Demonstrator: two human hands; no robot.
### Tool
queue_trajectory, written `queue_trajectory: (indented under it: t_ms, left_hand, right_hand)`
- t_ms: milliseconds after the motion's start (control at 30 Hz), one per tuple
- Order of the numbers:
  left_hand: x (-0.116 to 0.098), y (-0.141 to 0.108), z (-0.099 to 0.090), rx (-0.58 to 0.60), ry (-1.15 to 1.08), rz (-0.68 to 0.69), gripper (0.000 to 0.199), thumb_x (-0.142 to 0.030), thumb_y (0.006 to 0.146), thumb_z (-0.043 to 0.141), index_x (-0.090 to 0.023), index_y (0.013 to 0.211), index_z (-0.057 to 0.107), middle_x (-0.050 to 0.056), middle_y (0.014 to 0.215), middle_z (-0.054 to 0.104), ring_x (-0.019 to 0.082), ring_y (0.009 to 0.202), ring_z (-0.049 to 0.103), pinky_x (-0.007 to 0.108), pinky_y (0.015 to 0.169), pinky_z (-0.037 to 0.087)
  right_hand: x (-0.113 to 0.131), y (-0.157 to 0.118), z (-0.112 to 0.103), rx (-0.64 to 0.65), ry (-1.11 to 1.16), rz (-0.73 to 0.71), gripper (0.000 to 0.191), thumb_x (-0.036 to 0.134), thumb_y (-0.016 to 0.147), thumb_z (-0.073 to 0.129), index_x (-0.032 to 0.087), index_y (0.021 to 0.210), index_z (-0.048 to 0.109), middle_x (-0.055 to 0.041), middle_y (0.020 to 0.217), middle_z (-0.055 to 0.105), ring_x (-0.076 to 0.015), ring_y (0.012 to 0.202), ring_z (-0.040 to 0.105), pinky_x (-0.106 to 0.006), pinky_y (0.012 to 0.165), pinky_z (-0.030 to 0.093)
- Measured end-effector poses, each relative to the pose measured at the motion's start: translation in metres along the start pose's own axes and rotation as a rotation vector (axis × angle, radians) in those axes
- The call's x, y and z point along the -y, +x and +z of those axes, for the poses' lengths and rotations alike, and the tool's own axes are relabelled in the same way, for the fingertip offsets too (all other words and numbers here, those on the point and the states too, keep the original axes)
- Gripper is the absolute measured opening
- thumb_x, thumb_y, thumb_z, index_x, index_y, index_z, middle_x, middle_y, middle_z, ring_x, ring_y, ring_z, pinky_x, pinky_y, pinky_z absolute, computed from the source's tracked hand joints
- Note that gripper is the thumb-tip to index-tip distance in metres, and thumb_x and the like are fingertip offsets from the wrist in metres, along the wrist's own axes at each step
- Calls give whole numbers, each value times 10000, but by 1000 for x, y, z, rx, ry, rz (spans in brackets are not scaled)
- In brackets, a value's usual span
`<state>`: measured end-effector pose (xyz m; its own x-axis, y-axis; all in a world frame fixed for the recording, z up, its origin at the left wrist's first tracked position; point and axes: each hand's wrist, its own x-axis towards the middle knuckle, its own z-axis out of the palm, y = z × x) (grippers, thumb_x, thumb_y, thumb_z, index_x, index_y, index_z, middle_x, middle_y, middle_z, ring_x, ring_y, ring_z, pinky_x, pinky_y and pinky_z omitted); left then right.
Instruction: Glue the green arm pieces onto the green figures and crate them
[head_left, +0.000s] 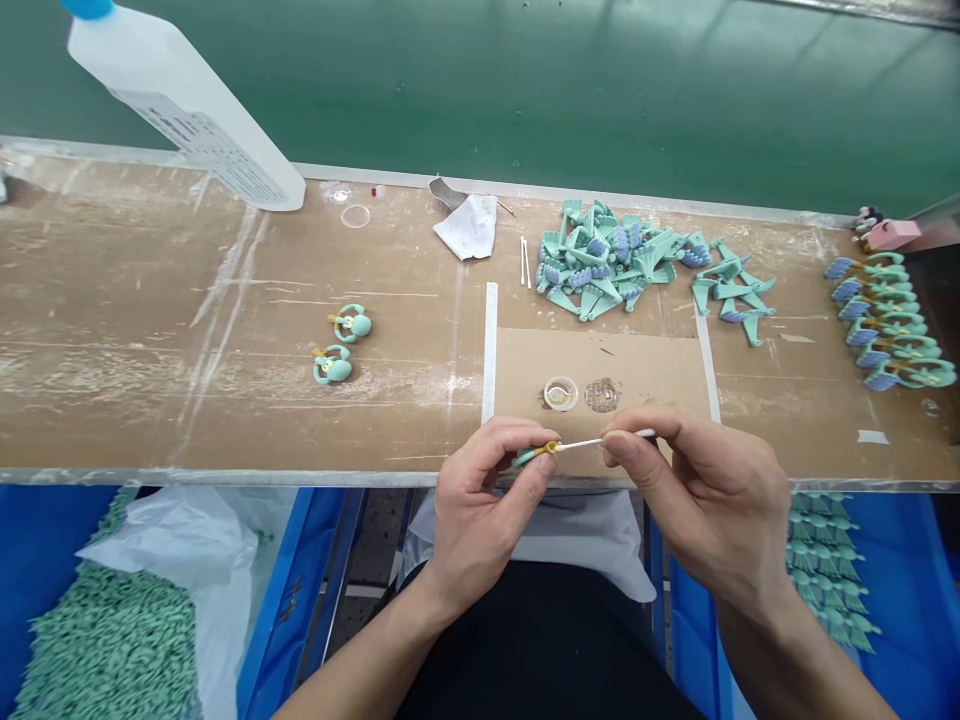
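My left hand (pixel 487 490) pinches a small teal and mustard-yellow plastic part (pixel 538 453) between thumb and fingers; much of it is covered by the fingertips. A cotton swab (pixel 579 444) is pinched in my right hand (pixel 697 490), its one tip touching the yellow end of the part. Just beyond my hands stands a small clear cup (pixel 560 394) with a little yellowish liquid. Beside the cup lies a shiny, crinkled clear patch (pixel 602 394). Farther back is a heap of teal and purple plastic pieces (pixel 600 255).
Two teal figure parts (pixel 351 323) lie to the left. Two cotton swabs (pixel 525 263) and a white cloth scrap (pixel 469 228) lie behind. A white bottle (pixel 195 115) stands back left. A row of assembled pieces (pixel 896 320) is at right. Blue bins (pixel 289 600) flank my lap.
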<state>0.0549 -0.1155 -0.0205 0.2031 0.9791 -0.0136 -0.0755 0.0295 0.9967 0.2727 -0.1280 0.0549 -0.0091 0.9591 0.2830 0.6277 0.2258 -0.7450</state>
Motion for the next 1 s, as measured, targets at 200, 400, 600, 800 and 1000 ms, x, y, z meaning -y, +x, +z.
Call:
queue_trajectory:
  t_ms: [200,400,600,800,1000]
  left_hand:
    - [-2,0,0,12,-9,20,121,-219,1168,831,-280,1221,920,77,1201,865,230,1079,811,352,923,611]
    - [-2,1,1,28,1,37,127,-207,1160,833,-274,1215,926,85,1191,878,244,1094,824,369,945,620]
    - [0,2,1,13,-14,49,149,-186,1146,852,-283,1226,932,88,1211,871,232,1105,823,343,934,635]
    - [7,2,0,1,-83,122,233,-136,1119,883,-295,1280,939,92,1290,872,227,1224,845,326,1059,671]
    - [8,2,-1,-12,-107,179,267,-93,1096,894,-287,1274,936,91,1301,872,240,1255,863,347,1114,693]
  right_hand:
    - [-2,1,2,-15,13,25,178,136,1162,780,277,1053,786,62,838,803,-126,646,671,-276,694,543]
    - [-1,1,3,-16,51,40,172,154,1156,790,285,1044,797,64,831,802,-132,631,660,-287,672,539]
    - [-9,-6,1,-71,147,191,94,255,1157,845,304,1078,858,35,897,836,-159,726,710,-307,697,538]
    - [-36,10,14,-247,182,239,145,322,1153,843,269,1018,849,4,878,823,-185,760,740,-317,718,551]
    - [-56,23,37,-53,-49,164,230,366,1152,800,234,966,824,1,800,783,-170,649,651,-332,675,492]
